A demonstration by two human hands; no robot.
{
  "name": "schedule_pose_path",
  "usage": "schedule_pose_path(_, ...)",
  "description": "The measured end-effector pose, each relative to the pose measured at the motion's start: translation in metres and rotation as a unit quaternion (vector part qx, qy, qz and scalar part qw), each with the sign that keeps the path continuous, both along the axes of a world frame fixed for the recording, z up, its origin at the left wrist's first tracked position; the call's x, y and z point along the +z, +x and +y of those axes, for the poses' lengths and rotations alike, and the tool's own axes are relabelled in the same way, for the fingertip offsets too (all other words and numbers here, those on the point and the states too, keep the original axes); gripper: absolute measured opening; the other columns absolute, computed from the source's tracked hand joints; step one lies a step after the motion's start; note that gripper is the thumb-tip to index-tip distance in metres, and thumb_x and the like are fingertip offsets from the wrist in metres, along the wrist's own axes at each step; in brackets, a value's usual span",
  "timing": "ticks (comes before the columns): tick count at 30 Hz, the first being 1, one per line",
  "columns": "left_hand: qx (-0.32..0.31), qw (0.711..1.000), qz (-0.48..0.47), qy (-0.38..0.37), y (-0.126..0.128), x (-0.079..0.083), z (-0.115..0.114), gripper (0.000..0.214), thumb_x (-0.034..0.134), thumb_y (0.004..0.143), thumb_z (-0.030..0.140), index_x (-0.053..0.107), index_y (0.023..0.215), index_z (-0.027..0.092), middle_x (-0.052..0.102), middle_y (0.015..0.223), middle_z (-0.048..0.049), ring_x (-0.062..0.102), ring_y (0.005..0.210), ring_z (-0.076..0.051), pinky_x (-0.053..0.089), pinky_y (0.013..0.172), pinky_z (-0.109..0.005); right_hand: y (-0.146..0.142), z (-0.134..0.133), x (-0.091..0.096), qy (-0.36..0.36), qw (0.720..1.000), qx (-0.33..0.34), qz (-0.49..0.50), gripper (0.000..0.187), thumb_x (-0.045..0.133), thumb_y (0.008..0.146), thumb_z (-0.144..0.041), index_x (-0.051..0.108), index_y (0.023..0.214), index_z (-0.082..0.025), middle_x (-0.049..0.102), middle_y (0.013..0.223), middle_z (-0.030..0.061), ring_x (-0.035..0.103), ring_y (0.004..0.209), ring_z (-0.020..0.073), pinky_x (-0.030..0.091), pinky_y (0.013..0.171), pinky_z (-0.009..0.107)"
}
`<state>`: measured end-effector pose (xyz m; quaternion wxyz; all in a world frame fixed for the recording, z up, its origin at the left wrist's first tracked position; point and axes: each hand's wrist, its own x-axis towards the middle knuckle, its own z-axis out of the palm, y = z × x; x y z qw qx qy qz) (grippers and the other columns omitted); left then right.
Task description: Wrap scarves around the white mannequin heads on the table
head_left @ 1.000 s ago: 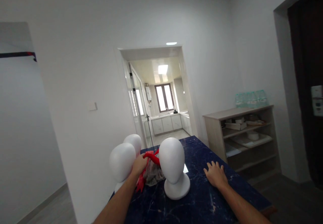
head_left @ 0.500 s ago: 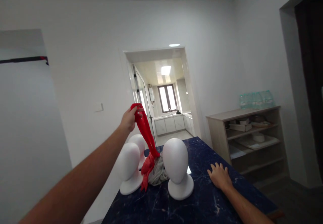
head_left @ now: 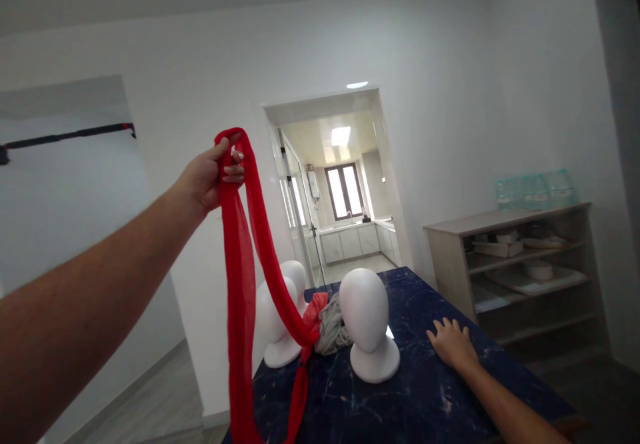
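My left hand [head_left: 213, 176] is raised high and closed on a long red scarf [head_left: 243, 277]. The scarf hangs in a loop from my fist, one end trailing below the table edge, the other running down to the tabletop. There it meets a crumpled grey cloth [head_left: 331, 327]. My right hand [head_left: 453, 344] lies flat, fingers spread, on the dark blue marbled table [head_left: 400, 404]. A white mannequin head [head_left: 369, 324] stands just left of that hand. Two more white mannequin heads [head_left: 277, 327] stand at the table's far left, partly hidden by the scarf.
A wooden open shelf unit [head_left: 520, 264] with boxes and dishes stands against the right wall, clear bottles [head_left: 535, 191] on top. A doorway [head_left: 345, 191] straight ahead opens to a bright kitchen. A dark doorway is at the far right.
My left hand has lifted the red scarf from the pile on the table up to head height, drawing it out long. My right hand has stayed flat on the table.
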<state>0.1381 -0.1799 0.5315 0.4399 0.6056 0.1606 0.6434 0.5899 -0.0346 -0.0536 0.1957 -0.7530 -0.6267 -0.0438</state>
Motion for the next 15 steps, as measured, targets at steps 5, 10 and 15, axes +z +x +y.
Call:
schedule_pose_path(5,0.017,0.999,0.043,0.015,0.001,-0.008,-0.018,0.034,0.037,0.115,0.033,0.065,0.103,0.018,0.058,0.062,0.0075,0.026,0.042,-0.003,0.023,0.034,-0.013,0.002,0.000,-0.002,0.010,1.000,0.007,0.006,0.059,0.041,0.103,-0.047,0.064,0.144,-0.011,0.056,0.153,0.0264,0.046,0.143,0.0483,0.031,0.114,0.068)
schedule_pose_path(10,0.013,0.999,0.030,0.027,0.001,-0.012,-0.035,0.037,0.033,0.116,0.032,0.067,0.111,0.020,0.056,0.061,0.0093,0.021,0.041,-0.004,0.023,0.034,-0.014,0.001,0.001,-0.003,0.027,0.999,0.006,0.034,0.061,0.044,0.100,-0.049,0.066,0.142,-0.010,0.057,0.152,0.0263,0.045,0.145,0.0490,0.030,0.115,0.070)
schedule_pose_path(15,0.023,0.994,0.026,0.103,-0.007,-0.015,-0.052,0.029,0.039,0.113,0.027,0.067,0.112,0.021,0.062,0.068,0.0057,0.026,0.044,-0.005,0.031,0.041,-0.018,0.017,-0.005,0.011,0.086,0.991,-0.017,0.097,0.059,0.038,0.101,-0.048,0.067,0.138,-0.013,0.065,0.144,0.0196,0.056,0.137,0.0367,0.041,0.114,0.053)
